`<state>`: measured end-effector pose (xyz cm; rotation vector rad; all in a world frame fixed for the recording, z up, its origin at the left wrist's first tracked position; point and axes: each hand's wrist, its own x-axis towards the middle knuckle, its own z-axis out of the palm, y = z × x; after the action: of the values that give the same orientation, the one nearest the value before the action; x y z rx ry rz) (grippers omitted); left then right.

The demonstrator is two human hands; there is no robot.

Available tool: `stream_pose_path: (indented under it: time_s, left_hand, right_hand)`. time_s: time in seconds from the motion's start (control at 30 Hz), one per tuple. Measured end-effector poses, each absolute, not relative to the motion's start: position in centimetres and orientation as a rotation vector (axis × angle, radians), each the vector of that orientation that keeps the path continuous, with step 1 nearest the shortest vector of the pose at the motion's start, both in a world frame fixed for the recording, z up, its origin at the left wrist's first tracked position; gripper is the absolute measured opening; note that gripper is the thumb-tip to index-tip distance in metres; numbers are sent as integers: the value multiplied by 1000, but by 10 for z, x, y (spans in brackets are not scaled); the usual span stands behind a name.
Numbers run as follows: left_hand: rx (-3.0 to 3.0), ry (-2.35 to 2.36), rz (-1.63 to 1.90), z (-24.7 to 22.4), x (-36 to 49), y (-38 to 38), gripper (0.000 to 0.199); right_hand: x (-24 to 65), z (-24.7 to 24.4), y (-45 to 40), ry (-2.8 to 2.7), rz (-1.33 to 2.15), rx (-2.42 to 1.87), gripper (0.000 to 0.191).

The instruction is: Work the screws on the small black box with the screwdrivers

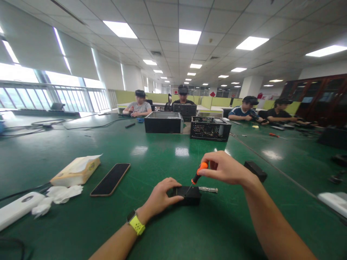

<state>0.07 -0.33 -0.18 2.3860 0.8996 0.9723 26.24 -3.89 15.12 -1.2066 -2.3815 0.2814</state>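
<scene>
A small black box (193,196) lies on the green table, gripped at its left end between the thumb and fingers of my left hand (163,195). My right hand (223,168) is closed around the orange and black handle of a screwdriver (202,168). The screwdriver slants down to the left, its thin shaft reaching the top of the box near my left thumb. Whether the tip sits in a screw is too small to tell. Just behind the box's right end lies a silvery metal rod (208,189).
Left are a phone (110,180), a tissue pack (77,169), crumpled tissues (61,194) and a white power strip (20,209). A black block (255,170) lies right. Farther back stand two computer cases (164,122) (210,129); several people sit beyond.
</scene>
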Motion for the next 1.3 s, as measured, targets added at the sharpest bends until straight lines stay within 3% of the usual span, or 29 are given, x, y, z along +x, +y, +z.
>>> stream_pose_path:
  time_s: [0.07,0.23,0.43,0.63,0.87,1.0,1.23,1.3]
  left_hand:
    - [2384,897,972,-2,1,-3,30]
    - [2380,897,970,-2,1,-1,31]
    - [2377,902,957,-1,0,-2,31]
    - [2383,905,956,1,1,-3,31]
    - [2387,906,967,-2,1,-2,31]
    - [2388,899,966,-3,1,-1,32]
    - [2383,897,967,-2,0,-2,31]
    - [2383,898,966,-2,0,-2,31]
  right_hand:
    - [265,154,-41,-2413,374,-1127,16]
    - [270,157,-43,-2439,452,-1042,28]
    - [270,156,-41,-2418,471,-1111,20]
    - [267,145,-32,-2342,246,-1316,55]
    - [264,140,-29,-2337,220,-1333,65]
    - [263,142,-32,-2329,172,-1313,58]
    - [265,155,-40,-2417,242,-1156,17]
    - [266,158,-42,-2435,265,-1107,14]
